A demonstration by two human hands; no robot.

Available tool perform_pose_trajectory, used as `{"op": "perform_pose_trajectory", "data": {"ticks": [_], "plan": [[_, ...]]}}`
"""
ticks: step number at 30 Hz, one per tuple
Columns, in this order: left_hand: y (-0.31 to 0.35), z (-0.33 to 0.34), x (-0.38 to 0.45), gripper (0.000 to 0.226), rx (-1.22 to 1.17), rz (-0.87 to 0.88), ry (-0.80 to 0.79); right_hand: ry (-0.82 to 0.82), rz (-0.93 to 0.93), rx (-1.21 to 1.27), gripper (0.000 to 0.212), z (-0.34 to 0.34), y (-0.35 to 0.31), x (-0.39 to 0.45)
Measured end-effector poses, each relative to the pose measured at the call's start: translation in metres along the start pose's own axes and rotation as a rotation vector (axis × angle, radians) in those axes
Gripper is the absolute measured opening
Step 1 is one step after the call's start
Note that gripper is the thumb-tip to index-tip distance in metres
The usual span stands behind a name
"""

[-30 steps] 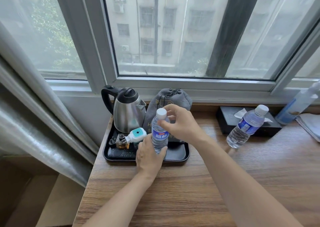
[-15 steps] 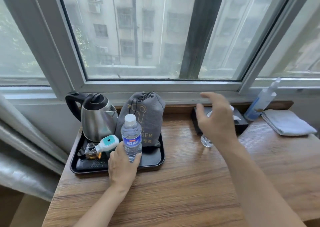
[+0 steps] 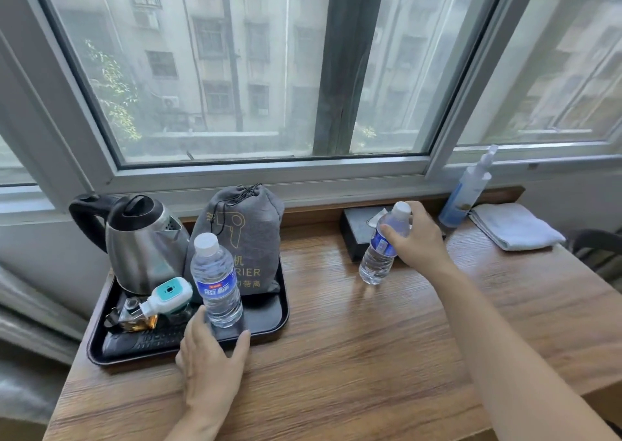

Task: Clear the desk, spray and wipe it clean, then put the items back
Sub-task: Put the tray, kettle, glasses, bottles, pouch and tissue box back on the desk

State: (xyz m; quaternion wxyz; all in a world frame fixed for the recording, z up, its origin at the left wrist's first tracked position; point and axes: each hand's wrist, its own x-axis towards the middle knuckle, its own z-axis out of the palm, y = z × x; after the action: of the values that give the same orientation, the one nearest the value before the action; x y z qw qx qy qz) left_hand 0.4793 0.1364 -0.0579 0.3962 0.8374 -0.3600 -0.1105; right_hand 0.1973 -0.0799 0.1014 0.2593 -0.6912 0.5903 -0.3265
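A water bottle with a blue label stands upright at the front of the black tray. My left hand lies just below it, thumb and fingers straight on either side of its base. A second water bottle leans on the wooden desk in front of a black tissue box. My right hand grips it near the neck.
On the tray are a steel kettle, a grey drawstring bag, a small white-and-teal bottle, a glass perfume bottle and a black remote. A spray bottle and a folded white cloth sit at the back right.
My right hand left the first bottle's cap, reached right and took hold of the second bottle. My left hand slid down and loosened around the first bottle's base.
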Motion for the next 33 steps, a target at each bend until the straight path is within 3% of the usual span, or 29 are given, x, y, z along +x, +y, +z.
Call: {"op": "perform_pose_trajectory", "data": {"ticks": [4,7,11,15,19,27,33], "plan": [[0.007,-0.006,-0.013,0.088,-0.025,0.024,0.038,-0.005,-0.068,0.006,0.033,-0.002,0.001,-0.005],[0.019,-0.009,-0.022,0.066,-0.084,0.290,0.099,-0.082,-0.154,-0.001,0.034,-0.003,-0.007,-0.016],[0.043,-0.010,-0.018,0.045,-0.061,0.439,-0.113,-0.267,-0.241,0.116,0.034,0.001,-0.037,-0.032],[0.065,-0.014,-0.010,0.053,0.037,0.326,-0.348,-0.470,-0.335,0.214,0.033,0.015,-0.075,-0.047],[0.073,-0.024,0.000,0.070,-0.014,0.324,-0.417,-0.613,-0.423,0.233,0.033,0.049,-0.104,-0.056],[0.067,-0.029,0.011,0.051,0.015,0.091,-0.210,-0.710,-0.459,0.291,0.042,0.096,-0.128,-0.057],[0.070,-0.010,0.011,0.057,0.121,0.017,-0.162,-0.747,-0.458,0.275,0.052,0.110,-0.125,-0.053]]}}
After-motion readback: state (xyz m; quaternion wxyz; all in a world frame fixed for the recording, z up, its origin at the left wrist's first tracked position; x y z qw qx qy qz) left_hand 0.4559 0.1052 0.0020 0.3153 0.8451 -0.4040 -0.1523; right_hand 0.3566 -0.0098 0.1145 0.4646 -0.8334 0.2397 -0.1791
